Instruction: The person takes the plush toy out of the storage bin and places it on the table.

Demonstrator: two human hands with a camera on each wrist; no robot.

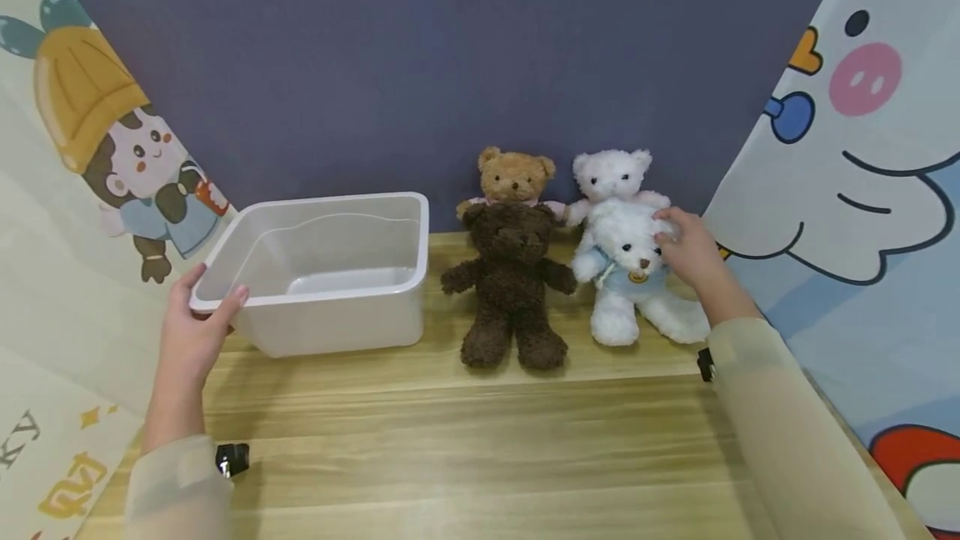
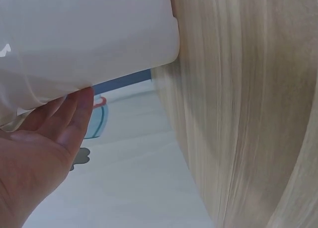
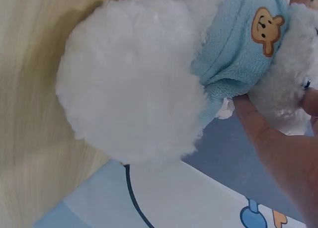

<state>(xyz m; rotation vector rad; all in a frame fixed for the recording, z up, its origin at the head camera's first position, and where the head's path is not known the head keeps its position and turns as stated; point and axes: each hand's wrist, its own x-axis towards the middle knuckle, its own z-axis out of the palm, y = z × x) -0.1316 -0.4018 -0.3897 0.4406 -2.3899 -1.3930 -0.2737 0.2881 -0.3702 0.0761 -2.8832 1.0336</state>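
Observation:
At the left, a white plastic bin [image 1: 337, 327] stands on the wooden surface. My left hand [image 1: 191, 332] grips its near left corner, with the thumb by the front rim and the fingers along the outer wall [image 2: 69, 114]. On the right sits a white teddy bear in a light blue top [image 1: 626, 244]. My right hand [image 1: 686, 248] holds the side of its head. In the right wrist view, digits lie on both sides of the head, and the bear's round white foot [image 3: 129, 84] fills the middle.
A dark brown teddy bear [image 1: 513, 282] sits between the bin and the blue-topped bear. Behind are a light brown bear [image 1: 516, 176] and another white bear [image 1: 611, 173], against a dark blue back panel [image 1: 450, 65]. Printed side panels [image 1: 840, 190] flank the wooden surface [image 1: 480, 448].

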